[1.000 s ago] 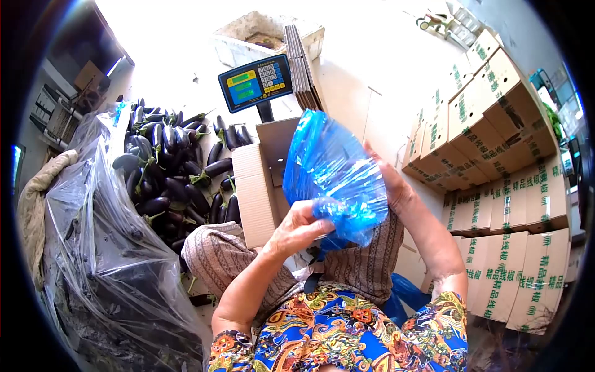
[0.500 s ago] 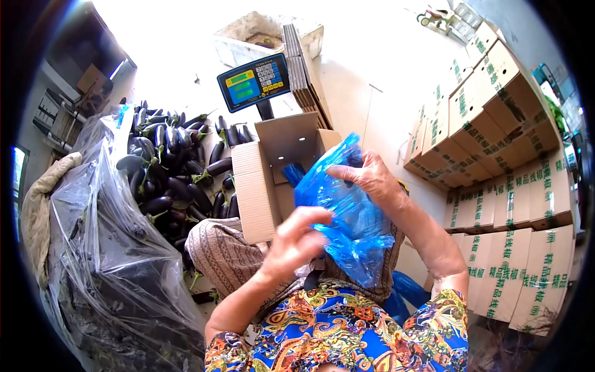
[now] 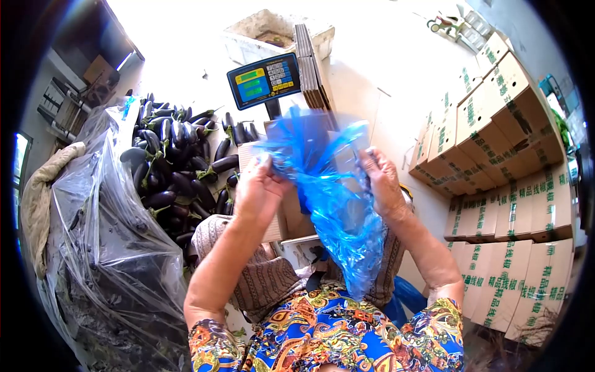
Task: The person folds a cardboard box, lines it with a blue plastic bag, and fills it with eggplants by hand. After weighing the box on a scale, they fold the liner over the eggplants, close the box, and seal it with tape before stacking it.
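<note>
A blue plastic bag (image 3: 344,217) hangs stretched between both hands, its top edge smeared by motion and its lower end down by the lap. My left hand (image 3: 260,186) pinches the bag's upper left edge. At the upper right edge, my right hand (image 3: 383,186) grips it with thumb and fingers. Behind the bag stands an open cardboard box (image 3: 248,158), mostly hidden by it. Beyond the box, a scale display (image 3: 263,80) with a keypad and lit green readouts rises on a post.
A heap of eggplants (image 3: 176,158) lies to the left, beside clear plastic sheeting (image 3: 118,229). Printed cartons (image 3: 496,124) are stacked at right. Flattened cardboard (image 3: 310,68) stands by a white foam box (image 3: 238,43) at the back. More blue plastic (image 3: 409,291) lies near the right thigh.
My left hand has moved up and left and taken hold of the bag. The bag has been lifted and spread open between the hands; the box is now more covered.
</note>
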A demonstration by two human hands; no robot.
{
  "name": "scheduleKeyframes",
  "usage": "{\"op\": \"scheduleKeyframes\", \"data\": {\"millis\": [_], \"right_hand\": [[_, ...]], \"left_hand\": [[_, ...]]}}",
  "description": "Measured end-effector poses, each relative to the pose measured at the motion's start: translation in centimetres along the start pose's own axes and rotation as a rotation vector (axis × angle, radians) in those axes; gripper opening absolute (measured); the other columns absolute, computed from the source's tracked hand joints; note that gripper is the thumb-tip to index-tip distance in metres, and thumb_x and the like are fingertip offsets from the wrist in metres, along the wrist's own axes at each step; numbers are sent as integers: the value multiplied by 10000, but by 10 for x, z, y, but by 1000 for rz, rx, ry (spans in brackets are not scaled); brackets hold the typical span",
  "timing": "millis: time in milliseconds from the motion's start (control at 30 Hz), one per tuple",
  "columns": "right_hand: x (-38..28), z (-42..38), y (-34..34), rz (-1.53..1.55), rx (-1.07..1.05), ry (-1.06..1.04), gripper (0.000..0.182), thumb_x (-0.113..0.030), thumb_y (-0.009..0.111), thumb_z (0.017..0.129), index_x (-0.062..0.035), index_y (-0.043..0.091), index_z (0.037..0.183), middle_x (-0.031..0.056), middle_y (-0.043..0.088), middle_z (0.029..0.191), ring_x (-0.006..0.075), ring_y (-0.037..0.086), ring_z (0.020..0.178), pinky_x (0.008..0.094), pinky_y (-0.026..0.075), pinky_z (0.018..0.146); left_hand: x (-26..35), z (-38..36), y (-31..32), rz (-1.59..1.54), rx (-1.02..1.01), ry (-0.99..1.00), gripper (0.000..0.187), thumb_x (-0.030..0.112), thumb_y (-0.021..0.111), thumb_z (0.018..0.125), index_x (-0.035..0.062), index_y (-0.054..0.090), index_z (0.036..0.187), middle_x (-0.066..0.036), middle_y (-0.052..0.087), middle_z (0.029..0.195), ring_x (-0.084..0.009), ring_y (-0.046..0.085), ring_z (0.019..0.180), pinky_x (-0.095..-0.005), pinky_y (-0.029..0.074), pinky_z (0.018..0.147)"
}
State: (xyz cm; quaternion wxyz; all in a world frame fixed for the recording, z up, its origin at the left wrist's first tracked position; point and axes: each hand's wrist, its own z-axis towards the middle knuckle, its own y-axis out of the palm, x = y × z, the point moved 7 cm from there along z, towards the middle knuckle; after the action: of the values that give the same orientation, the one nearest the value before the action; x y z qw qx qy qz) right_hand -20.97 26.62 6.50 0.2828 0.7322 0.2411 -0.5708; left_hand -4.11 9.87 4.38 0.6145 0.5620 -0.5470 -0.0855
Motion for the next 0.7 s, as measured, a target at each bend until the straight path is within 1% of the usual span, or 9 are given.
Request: {"op": "scheduleKeyframes", "data": {"millis": [67, 200, 267, 300, 333, 400, 433, 533, 700], "right_hand": [[10, 16, -20, -87, 71, -78, 165, -246, 568, 1014, -98, 631, 976, -39, 598, 772, 23, 467, 626, 190, 389, 550], [7, 40, -32, 229, 72, -58, 143, -184, 540, 1017, -74, 632, 1016, 19, 656, 862, 90, 601, 717, 229, 503, 650], [2, 52, -41, 276, 39, -6, 136, -150, 527, 1015, -67, 635, 1021, 29, 667, 889, 118, 622, 748, 254, 523, 704], [10, 65, -52, 297, 62, 0, 131, -135, 521, 1011, -70, 634, 1032, 31, 680, 927, 130, 640, 771, 237, 501, 664], [9, 68, -59, 295, 143, 70, 131, -136, 524, 1008, -67, 629, 1043, 3, 635, 872, 96, 589, 699, 209, 429, 535], [13, 79, -77, 312, 133, 119, 126, -140, 525, 1006, -67, 621, 1044, -26, 549, 799, 64, 484, 604, 192, 321, 446], [18, 87, -86, 325, 185, 131, 122, -142, 527, 1006, -63, 615, 1038, -42, 469, 756, 50, 391, 561, 190, 284, 424], [35, 110, -112, 363, 168, 166, 126, -153, 524, 1011, -72, 614, 1043, -48, 457, 712, 48, 343, 490, 200, 259, 399], [43, 140, -134, 31, 229, 43, 242, -310, 546, 1011, -89, 642, 995, -70, 427, 667, 46, 322, 480, 216, 248, 413]], "left_hand": [[29, 5, 3, 24, -61, 84, 235, 129, 447, 1031, 18, 532, 1220, -114, 661, 1086, -230, 663, 969, -396, 551, 899], [66, 23, -23, 250, 59, 66, 173, 117, 500, 1015, 38, 623, 1107, -77, 682, 980, -169, 665, 853, -306, 555, 782], [76, 37, -45, 383, -34, 41, 157, 149, 543, 1008, 53, 638, 1088, -43, 678, 942, -126, 648, 780, -259, 545, 711], [78, 44, -59, 419, -48, 54, 161, 168, 550, 1010, 62, 646, 1084, -10, 665, 910, -89, 613, 719, -226, 520, 655], [82, 45, -61, 470, 27, 92, 159, 169, 548, 1012, 62, 646, 1076, -4, 660, 905, -85, 607, 715, -224, 516, 654], [88, 46, -64, 570, 178, 165, 156, 173, 543, 1015, 64, 645, 1061, 8, 652, 895, -77, 593, 707, -219, 506, 653], [94, 55, -77, 628, 150, 187, 156, 187, 541, 1019, 67, 638, 1044, 12, 649, 897, -72, 596, 733, -219, 506, 670], [110, 75, -100, 749, 189, 284, 169, 175, 511, 1035, 58, 633, 1024, 18, 635, 860, -61, 579, 766, -222, 499, 701], [128, 112, -114, 933, 235, 443, 179, 161, 507, 1035, 47, 637, 990, 39, 597, 827, -47, 516, 749, -203, 436, 689]]}}
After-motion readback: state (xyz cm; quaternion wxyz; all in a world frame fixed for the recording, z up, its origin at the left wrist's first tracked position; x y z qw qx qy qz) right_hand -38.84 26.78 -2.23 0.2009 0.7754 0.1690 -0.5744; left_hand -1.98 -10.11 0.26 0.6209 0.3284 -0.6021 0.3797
